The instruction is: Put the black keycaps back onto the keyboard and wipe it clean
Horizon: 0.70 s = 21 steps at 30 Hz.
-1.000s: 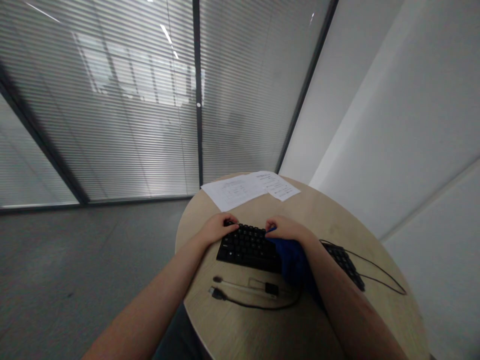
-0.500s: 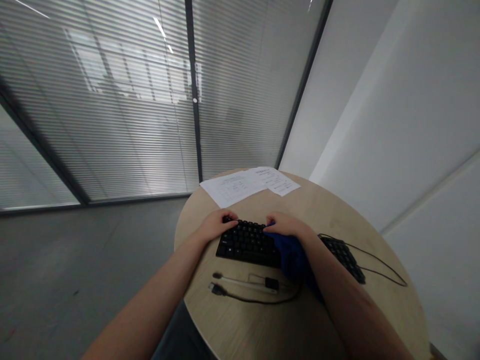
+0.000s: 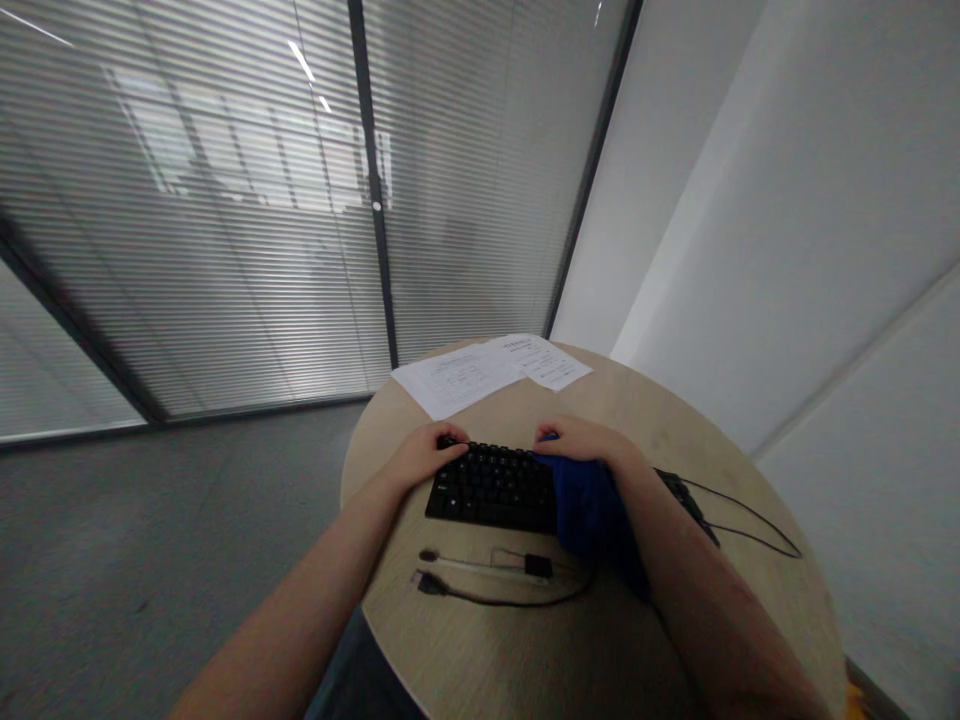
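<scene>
A black keyboard [image 3: 495, 492] lies on the round wooden table in front of me. My left hand [image 3: 431, 452] grips its far left corner, thumb on top and fingers curled over the back edge. At the keyboard's right part, my right hand [image 3: 577, 440] is closed on a blue cloth [image 3: 592, 515], which hangs down over the keys and onto the table. The cloth and my right forearm cover the keyboard's right end. Nearer to me lie a thin brush-like stick [image 3: 472, 567] with a dark tip, a small black piece [image 3: 538, 566] and a USB cable [image 3: 495, 602].
Printed papers [image 3: 465, 378] lie at the table's [image 3: 645, 400] far side. To the right, partly behind my forearm, is a second black key-covered device [image 3: 686, 500] with a looped cable [image 3: 757, 515]. Glass panels with blinds [image 3: 262, 250] and a white wall [image 3: 810, 250] stand beyond.
My right hand with the blue cloth has shifted slightly right along the keyboard's far edge, and more cloth shows. My left hand keeps its hold. The whole view has turned a little.
</scene>
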Available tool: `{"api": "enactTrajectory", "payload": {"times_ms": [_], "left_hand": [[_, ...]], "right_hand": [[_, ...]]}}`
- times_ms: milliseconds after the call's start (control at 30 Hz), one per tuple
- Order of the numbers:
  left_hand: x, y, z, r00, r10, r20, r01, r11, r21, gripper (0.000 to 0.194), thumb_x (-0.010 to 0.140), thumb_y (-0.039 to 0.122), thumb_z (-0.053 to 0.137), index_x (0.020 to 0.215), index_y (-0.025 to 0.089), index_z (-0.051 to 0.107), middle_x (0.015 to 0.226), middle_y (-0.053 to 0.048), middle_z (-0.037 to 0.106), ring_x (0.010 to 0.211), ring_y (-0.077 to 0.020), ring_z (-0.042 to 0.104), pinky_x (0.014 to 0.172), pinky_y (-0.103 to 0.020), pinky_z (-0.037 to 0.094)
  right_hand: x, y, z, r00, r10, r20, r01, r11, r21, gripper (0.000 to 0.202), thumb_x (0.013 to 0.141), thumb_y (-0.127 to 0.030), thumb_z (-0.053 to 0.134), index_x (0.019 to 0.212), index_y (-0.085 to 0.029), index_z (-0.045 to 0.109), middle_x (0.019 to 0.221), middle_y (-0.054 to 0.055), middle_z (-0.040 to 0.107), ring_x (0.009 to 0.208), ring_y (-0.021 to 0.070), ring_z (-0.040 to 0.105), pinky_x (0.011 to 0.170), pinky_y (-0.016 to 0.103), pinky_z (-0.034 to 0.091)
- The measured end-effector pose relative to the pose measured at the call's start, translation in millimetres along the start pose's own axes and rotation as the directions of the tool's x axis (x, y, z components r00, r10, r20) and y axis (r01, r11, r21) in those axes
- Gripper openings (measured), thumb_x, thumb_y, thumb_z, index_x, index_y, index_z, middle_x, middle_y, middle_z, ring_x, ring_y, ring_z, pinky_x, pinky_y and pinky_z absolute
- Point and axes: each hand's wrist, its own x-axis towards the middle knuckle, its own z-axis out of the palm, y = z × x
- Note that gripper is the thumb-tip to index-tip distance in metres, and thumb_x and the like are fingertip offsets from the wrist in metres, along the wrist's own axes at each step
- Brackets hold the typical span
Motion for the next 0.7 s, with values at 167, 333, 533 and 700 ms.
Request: {"api": "enactTrajectory", "payload": {"times_ms": [167,333,533,700], "left_hand": [[0.9,-1.3,0.2,1.0,-0.003,-0.002,0.003,1.0,-0.002,0.032,0.08,0.049,0.066,0.095,0.023,0.076,0.099,-0.004,0.08,0.095,-0.026,0.072,0.088,-0.038,0.054],[1.5,-3.5,0.7,1.0,-0.005,-0.003,0.005,1.0,-0.001,0.032,0.08,0.05,0.066,0.096,0.024,0.076,0.1,-0.004,0.08,0.096,-0.0259,0.072,0.09,-0.038,0.054],[0.8,-1.1,0.5,1.0,-0.003,-0.005,0.003,1.0,-0.001,0.032,0.079,0.049,0.066,0.095,0.023,0.076,0.099,-0.004,0.08,0.095,-0.0256,0.072,0.089,-0.038,0.055],[0.1,1.3,-0.8,1.0,-0.003,0.0,0.003,1.0,0.003,0.032,0.08,0.049,0.066,0.095,0.023,0.076,0.097,-0.004,0.08,0.092,-0.0253,0.072,0.086,-0.038,0.055]], "right_hand": [[-9.6,11.9,-10.9,0.998,-0.011,0.059,0.012,1.0,-0.014,0.027,0.089,-0.039,0.064,0.099,-0.017,0.076,0.099,0.007,0.077,0.09,0.024,0.069,0.08,0.031,0.05],[-6.2,11.2,-4.4,0.989,-0.03,0.144,0.035,0.999,-0.032,0.024,0.082,-0.03,0.07,0.103,-0.02,0.075,0.102,0.004,0.077,0.094,0.0225,0.069,0.08,0.028,0.05],[2.9,2.1,6.9,0.996,0.071,0.046,-0.065,0.99,-0.123,0.023,0.081,-0.028,0.071,0.102,-0.019,0.074,0.102,0.005,0.076,0.093,0.0215,0.068,0.077,0.026,0.047],[5.3,-5.5,13.4,0.992,0.12,0.031,-0.114,0.982,-0.15,0.023,0.079,-0.026,0.071,0.1,-0.018,0.074,0.1,0.007,0.076,0.09,0.0225,0.067,0.071,0.027,0.045]]}}
